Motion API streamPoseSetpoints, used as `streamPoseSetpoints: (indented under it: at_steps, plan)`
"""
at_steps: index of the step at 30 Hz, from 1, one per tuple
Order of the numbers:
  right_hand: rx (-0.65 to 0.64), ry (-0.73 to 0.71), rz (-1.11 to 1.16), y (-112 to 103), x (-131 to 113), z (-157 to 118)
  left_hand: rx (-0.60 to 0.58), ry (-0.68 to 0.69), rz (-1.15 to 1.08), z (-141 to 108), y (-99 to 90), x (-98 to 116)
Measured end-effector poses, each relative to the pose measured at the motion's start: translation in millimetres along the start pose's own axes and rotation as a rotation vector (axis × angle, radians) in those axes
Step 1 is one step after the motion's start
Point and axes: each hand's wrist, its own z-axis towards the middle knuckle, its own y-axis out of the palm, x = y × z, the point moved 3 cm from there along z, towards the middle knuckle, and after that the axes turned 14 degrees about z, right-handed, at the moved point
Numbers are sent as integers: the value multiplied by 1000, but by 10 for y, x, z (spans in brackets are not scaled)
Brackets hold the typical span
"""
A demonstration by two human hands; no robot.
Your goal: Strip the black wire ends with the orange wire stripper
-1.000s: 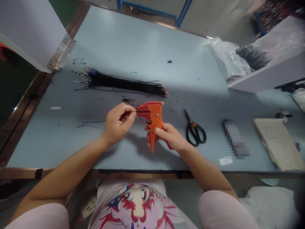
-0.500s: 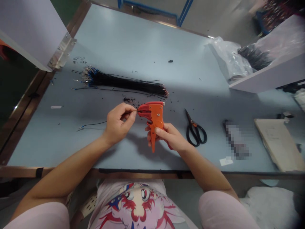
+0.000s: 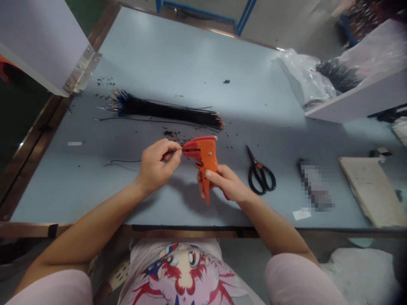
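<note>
My left hand (image 3: pixel 160 165) pinches a thin black wire (image 3: pixel 129 161) close to one end. Its other end, with a blue-sleeved terminal, sticks out to the left over the table. My right hand (image 3: pixel 222 182) is wrapped round the handles of an orange and red wire stripper (image 3: pixel 208 159). The stripper's red jaws point left and meet the wire's end at my left fingertips. Behind both hands lies a thick bundle of black wires (image 3: pixel 165 109), with blue-sleeved terminals on the left and copper-coloured ends on the right.
Black-handled scissors (image 3: pixel 261 176) lie right of my right hand. Small black scraps (image 3: pixel 173 134) are scattered between bundle and stripper. Further right are a blurred-out object (image 3: pixel 316 186), a white label (image 3: pixel 302 214) and a cardboard piece (image 3: pixel 375 190). Clear plastic bags (image 3: pixel 311 80) sit at the back right.
The stripper's handles have swung slightly to the right and their grip looks tighter. The wire's free left end has shifted up a little. My left hand stays nearly in place.
</note>
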Motion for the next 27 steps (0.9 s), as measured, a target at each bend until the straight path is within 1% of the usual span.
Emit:
streamPoseSetpoints:
  at_steps: [9, 14, 17, 19, 22, 24, 27]
  plan:
    - [12, -8, -8, 39, 0, -12, 6, -3, 13, -14, -11, 12]
    - [106, -56, 52, 31, 25, -8, 18, -10, -4, -34, 4, 27]
    - [94, -44, 88, 22, 47, 8, 29, -30, -12, -32, -2, 26]
    - [111, -45, 182, -22, 31, 11, 56, -58, -2, -14, -27, 5]
    - [198, -106, 287, -142, -64, -7, 121, -107, -27, 27, -81, -51]
    - [220, -114, 264, -202, -125, -21, 147, -126, -48, 50, -106, -84]
    - [181, -41, 150, -218, -131, -19, 149, -124, -26, 58, -107, -101]
